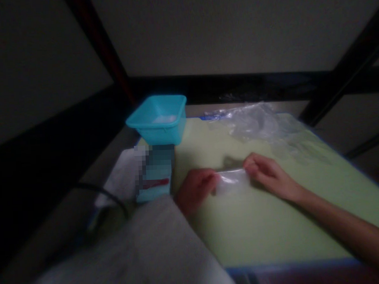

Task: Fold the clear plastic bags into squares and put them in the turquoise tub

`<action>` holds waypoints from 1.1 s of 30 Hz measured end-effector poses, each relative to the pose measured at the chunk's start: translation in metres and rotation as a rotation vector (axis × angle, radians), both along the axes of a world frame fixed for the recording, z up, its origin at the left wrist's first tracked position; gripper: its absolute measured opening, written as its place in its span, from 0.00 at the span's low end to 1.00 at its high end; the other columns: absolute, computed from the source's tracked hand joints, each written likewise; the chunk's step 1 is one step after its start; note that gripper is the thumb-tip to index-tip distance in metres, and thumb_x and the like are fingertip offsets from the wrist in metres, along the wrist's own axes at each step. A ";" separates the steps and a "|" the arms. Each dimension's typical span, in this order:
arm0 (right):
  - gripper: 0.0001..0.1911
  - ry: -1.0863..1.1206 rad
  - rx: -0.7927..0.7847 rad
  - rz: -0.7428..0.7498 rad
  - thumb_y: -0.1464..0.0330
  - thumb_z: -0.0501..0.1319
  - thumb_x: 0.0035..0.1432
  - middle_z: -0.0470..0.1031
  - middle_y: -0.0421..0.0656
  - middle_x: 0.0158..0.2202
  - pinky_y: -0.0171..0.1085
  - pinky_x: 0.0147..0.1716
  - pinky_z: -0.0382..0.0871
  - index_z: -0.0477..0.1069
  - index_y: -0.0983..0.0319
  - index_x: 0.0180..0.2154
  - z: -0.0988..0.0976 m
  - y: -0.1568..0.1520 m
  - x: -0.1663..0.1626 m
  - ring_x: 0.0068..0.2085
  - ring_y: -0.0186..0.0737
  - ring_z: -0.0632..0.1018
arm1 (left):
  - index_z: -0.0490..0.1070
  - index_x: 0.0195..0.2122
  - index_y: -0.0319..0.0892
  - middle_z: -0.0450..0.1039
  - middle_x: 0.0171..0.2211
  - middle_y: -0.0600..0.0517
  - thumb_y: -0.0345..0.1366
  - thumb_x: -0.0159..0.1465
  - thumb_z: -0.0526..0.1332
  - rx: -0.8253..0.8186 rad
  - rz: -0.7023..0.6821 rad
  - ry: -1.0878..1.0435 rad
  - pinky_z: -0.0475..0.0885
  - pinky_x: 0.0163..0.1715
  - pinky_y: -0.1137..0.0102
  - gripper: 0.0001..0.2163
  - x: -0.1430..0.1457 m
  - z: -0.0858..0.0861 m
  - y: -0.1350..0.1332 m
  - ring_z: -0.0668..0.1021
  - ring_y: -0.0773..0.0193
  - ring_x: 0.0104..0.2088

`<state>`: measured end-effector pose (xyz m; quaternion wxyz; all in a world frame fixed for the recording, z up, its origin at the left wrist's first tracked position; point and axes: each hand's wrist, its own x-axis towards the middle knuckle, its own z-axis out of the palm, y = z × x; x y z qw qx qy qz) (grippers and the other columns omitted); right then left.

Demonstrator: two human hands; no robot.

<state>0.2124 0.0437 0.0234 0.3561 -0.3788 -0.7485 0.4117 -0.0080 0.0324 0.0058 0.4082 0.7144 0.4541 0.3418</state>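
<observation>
A small clear plastic bag (pixel 232 181) lies on a pale green mat (pixel 261 226), held at both ends. My left hand (pixel 195 190) pinches its left edge, fingers closed. My right hand (pixel 270 175) pinches its right edge, fingers closed too. My left arm wears a grey sleeve (pixel 156 251) that covers the near left of the view.
A turquoise square tub (pixel 159 118) with something white inside sits on a blue box-like stand (pixel 155 172) left of my hands. A heap of crumpled clear plastic bags (pixel 257 123) lies at the mat's far side. A dark cable (pixel 101 194) runs at the left. Dark frame bars surround the area.
</observation>
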 end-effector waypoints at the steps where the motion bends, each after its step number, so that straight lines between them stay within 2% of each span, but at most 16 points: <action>1: 0.06 0.047 -0.057 -0.006 0.67 0.54 0.59 0.62 0.34 0.20 0.29 0.17 0.54 0.63 0.61 0.30 0.000 0.000 -0.002 0.20 0.28 0.62 | 0.67 0.19 0.39 0.69 0.18 0.54 0.40 0.60 0.53 -0.060 -0.007 -0.048 0.65 0.24 0.76 0.15 0.000 -0.001 0.001 0.72 0.69 0.22; 5: 0.06 0.184 -0.190 -0.006 0.66 0.58 0.56 0.63 0.32 0.18 0.28 0.15 0.50 0.62 0.61 0.33 -0.002 -0.001 -0.008 0.17 0.26 0.60 | 0.68 0.19 0.39 0.70 0.18 0.53 0.42 0.56 0.56 -0.252 0.031 -0.158 0.68 0.25 0.74 0.13 0.002 -0.004 0.002 0.74 0.67 0.22; 10: 0.08 0.204 -0.112 -0.012 0.71 0.64 0.51 0.67 0.33 0.19 0.27 0.16 0.56 0.65 0.60 0.33 -0.004 -0.002 -0.012 0.19 0.27 0.66 | 0.69 0.21 0.39 0.69 0.18 0.53 0.44 0.54 0.58 -0.366 0.057 -0.217 0.69 0.24 0.73 0.13 0.003 -0.005 0.001 0.74 0.66 0.22; 15: 0.04 0.170 -0.050 -0.023 0.72 0.66 0.49 0.74 0.36 0.23 0.28 0.20 0.65 0.73 0.61 0.30 -0.005 -0.003 -0.012 0.23 0.30 0.72 | 0.69 0.20 0.39 0.70 0.18 0.53 0.44 0.53 0.59 -0.396 0.038 -0.232 0.70 0.24 0.73 0.13 0.004 -0.007 0.002 0.74 0.66 0.22; 20: 0.07 0.139 -0.086 0.008 0.68 0.67 0.48 0.80 0.40 0.27 0.31 0.23 0.71 0.80 0.59 0.33 -0.008 -0.002 -0.010 0.25 0.33 0.76 | 0.70 0.22 0.38 0.70 0.18 0.53 0.44 0.53 0.59 -0.423 0.028 -0.227 0.71 0.24 0.72 0.13 0.003 -0.007 0.001 0.75 0.65 0.22; 27: 0.09 0.089 -0.105 0.014 0.64 0.66 0.50 0.81 0.41 0.29 0.32 0.23 0.72 0.80 0.57 0.35 -0.010 -0.001 -0.009 0.25 0.35 0.77 | 0.71 0.22 0.38 0.71 0.18 0.52 0.42 0.54 0.60 -0.445 0.041 -0.245 0.71 0.24 0.72 0.12 0.004 -0.005 -0.002 0.76 0.65 0.22; 33: 0.09 0.113 -0.149 0.049 0.65 0.67 0.51 0.81 0.41 0.31 0.33 0.26 0.75 0.80 0.55 0.37 -0.014 -0.001 -0.008 0.28 0.35 0.79 | 0.70 0.22 0.38 0.71 0.19 0.52 0.41 0.55 0.59 -0.426 0.043 -0.231 0.71 0.25 0.73 0.11 0.003 -0.004 -0.002 0.76 0.66 0.22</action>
